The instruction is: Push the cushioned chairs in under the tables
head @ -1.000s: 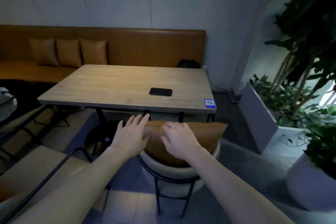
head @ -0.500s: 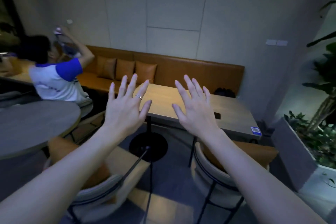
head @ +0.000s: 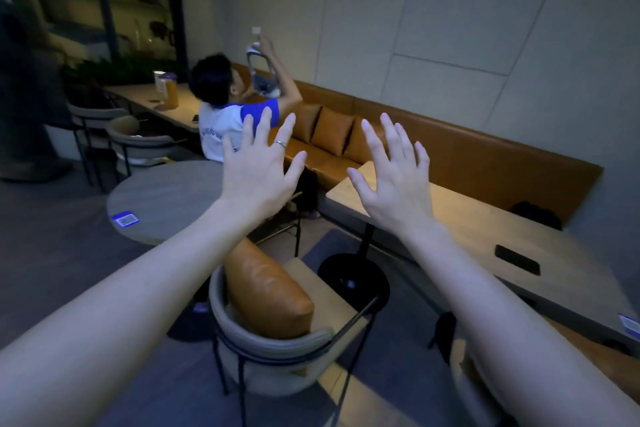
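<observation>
My left hand [head: 258,172] and right hand [head: 393,184] hover spread and empty; one cushioned chair [head: 273,329] sits below at six o'clock, untouched.

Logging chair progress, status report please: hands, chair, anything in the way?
Left hand and right hand open, raised, holding nothing. Cushioned chair below, untouched, not under the rectangular table. Black table base just ahead of it.

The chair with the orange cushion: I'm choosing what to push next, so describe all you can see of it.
The chair has a curved pale-grey padded back, a tan seat and thin black metal legs. An orange leather-look cushion leans upright against its back. It stands on the floor, pulled out, its seat toward the black table base. Neither hand touches it.
</observation>
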The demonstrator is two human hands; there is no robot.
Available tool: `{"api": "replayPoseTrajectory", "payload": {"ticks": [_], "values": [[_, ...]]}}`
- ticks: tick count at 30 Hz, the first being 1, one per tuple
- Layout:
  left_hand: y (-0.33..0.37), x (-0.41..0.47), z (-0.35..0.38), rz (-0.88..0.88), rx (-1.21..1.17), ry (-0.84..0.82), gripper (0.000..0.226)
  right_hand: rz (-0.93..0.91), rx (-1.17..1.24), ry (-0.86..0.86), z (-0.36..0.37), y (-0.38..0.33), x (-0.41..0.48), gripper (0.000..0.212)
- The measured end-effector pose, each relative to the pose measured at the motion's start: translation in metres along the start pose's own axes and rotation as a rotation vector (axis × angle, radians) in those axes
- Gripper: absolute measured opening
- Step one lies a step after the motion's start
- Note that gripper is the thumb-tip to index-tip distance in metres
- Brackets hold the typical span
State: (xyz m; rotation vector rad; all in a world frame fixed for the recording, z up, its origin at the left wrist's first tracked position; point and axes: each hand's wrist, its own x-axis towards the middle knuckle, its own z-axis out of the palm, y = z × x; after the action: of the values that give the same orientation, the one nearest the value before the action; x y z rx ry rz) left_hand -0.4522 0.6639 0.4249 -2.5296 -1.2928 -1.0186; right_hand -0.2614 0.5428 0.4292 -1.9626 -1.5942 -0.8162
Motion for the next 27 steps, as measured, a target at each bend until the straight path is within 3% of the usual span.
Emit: {"api": "replayPoseTrajectory", "payload": {"ticks": [6, 16, 27], "values": [[-0.065, 0.045, 0.055, -0.036, -0.003, -0.08, 0.066, 0.009, 0.055, -0.021, 0.089, -0.03, 0.048, 0.071], [-0.15, 0.138, 0.167, -0.045, -0.041, -0.291, 0.067, 0.179, 0.113, -0.146, 0.241, -0.058, 0.117, 0.073], [-0.179, 0.145, 0.245, 0.175, -0.248, -0.498, 0.07, 0.496, -0.07, -0.263, 0.289, -0.106, 0.075, 0.078]]}}
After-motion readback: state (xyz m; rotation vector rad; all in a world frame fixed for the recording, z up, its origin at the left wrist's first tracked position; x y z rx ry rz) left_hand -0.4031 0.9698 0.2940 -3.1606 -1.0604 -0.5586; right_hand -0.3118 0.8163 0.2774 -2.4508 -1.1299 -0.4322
